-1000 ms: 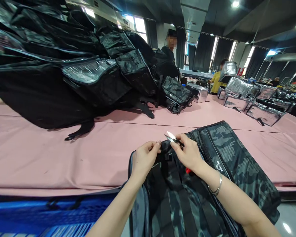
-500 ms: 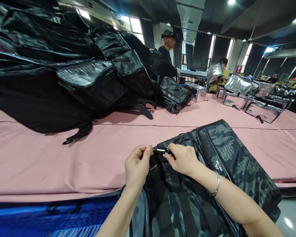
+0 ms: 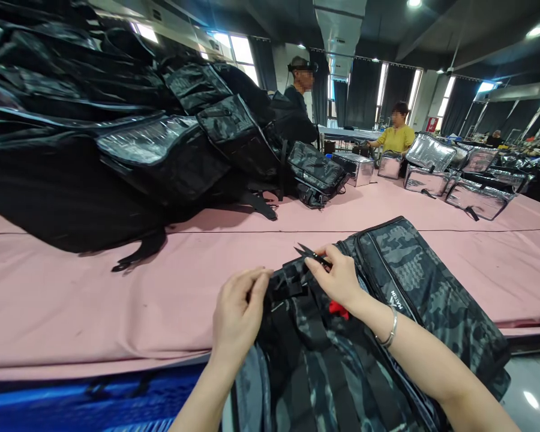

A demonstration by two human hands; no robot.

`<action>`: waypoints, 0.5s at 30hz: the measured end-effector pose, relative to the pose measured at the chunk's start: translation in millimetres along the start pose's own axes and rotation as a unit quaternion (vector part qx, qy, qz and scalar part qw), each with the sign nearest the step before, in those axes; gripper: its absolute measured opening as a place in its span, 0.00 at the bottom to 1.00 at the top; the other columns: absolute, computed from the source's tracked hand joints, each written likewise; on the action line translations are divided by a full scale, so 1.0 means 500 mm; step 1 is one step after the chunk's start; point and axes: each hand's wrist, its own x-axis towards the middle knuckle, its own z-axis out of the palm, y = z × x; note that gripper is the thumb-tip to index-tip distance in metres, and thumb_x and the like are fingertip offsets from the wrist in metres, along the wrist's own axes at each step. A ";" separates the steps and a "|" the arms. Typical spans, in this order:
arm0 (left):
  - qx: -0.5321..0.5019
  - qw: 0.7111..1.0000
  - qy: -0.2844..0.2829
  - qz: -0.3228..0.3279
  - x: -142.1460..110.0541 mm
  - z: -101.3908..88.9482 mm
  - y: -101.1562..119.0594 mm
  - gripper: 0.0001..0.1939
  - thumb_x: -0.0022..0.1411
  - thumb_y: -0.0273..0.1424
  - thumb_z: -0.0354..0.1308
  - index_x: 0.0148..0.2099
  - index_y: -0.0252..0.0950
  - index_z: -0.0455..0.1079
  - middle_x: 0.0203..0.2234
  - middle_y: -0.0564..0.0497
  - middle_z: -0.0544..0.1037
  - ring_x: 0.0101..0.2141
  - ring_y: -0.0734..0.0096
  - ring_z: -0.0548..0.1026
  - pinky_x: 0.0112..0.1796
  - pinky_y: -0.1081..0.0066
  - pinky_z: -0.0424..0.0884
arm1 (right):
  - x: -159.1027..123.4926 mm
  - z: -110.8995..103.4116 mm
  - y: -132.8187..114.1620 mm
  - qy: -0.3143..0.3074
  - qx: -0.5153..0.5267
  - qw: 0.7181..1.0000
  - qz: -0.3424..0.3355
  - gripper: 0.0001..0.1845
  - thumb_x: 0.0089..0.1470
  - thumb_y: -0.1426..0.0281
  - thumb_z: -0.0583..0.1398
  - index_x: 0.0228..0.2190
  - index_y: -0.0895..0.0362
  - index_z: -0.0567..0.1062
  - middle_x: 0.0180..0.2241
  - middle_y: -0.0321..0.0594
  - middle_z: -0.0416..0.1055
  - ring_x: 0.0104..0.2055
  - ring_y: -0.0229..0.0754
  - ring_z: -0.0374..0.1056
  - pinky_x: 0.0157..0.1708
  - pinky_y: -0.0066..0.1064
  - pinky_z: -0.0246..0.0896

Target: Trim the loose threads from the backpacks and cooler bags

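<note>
A dark camouflage backpack (image 3: 414, 264) with a white "MATEIN" logo lies at the pink table's front edge, straps facing up. My right hand (image 3: 337, 279) is closed around small thread snips (image 3: 312, 255), their two pointed blades slightly apart and directed left above the bag's top edge. Below that hand, a bit of red material (image 3: 339, 309) shows against the bag; what it is I cannot make out. My left hand (image 3: 242, 300) is closed at the bag's upper left corner, thumb and fingers pinching its black edge or webbing.
Black and camouflage bags (image 3: 162, 162) are piled high on the left of the pink table (image 3: 180, 288). Silver-lined boxes (image 3: 479, 195) stand at the far right. Beneath the front edge is a blue crate (image 3: 94, 402). Two people (image 3: 398, 138) are across the table.
The snips have lifted away from my left hand and the bag's edge. My left hand has shifted slightly left and down. Red material has come into view. A person opposite has lowered a silver box.
</note>
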 end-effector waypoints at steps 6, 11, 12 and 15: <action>0.050 0.992 -0.110 0.032 -0.001 -0.019 -0.012 0.16 0.54 0.46 0.53 0.26 0.39 0.69 0.34 0.46 0.74 0.40 0.59 0.70 0.45 0.59 0.64 | 0.007 -0.004 -0.002 0.048 0.090 0.994 0.033 0.14 0.53 0.57 0.55 0.30 0.56 0.69 0.21 0.30 0.66 0.20 0.34 0.58 0.23 0.24 0.51; -0.042 0.998 -0.039 -0.041 0.014 -0.016 -0.010 0.15 0.51 0.45 0.55 0.26 0.39 0.67 0.32 0.48 0.73 0.37 0.63 0.71 0.43 0.64 0.65 | 0.006 0.002 0.007 0.051 0.101 0.993 0.044 0.15 0.52 0.56 0.55 0.30 0.56 0.70 0.19 0.28 0.63 0.20 0.33 0.55 0.22 0.25 0.48; -0.025 0.998 -0.041 -0.041 0.020 -0.011 -0.009 0.15 0.51 0.45 0.55 0.25 0.39 0.68 0.32 0.48 0.74 0.37 0.62 0.71 0.42 0.64 0.65 | 0.006 0.003 0.008 0.052 0.105 0.992 0.045 0.15 0.52 0.56 0.56 0.30 0.56 0.70 0.19 0.28 0.62 0.20 0.32 0.54 0.22 0.25 0.48; 0.084 0.994 -0.068 -0.034 0.038 0.005 -0.005 0.16 0.50 0.46 0.54 0.22 0.40 0.67 0.28 0.47 0.75 0.34 0.58 0.71 0.38 0.62 0.65 | 0.014 0.000 0.008 0.053 0.157 0.984 0.062 0.16 0.50 0.56 0.57 0.28 0.56 0.69 0.17 0.27 0.59 0.18 0.31 0.52 0.20 0.24 0.47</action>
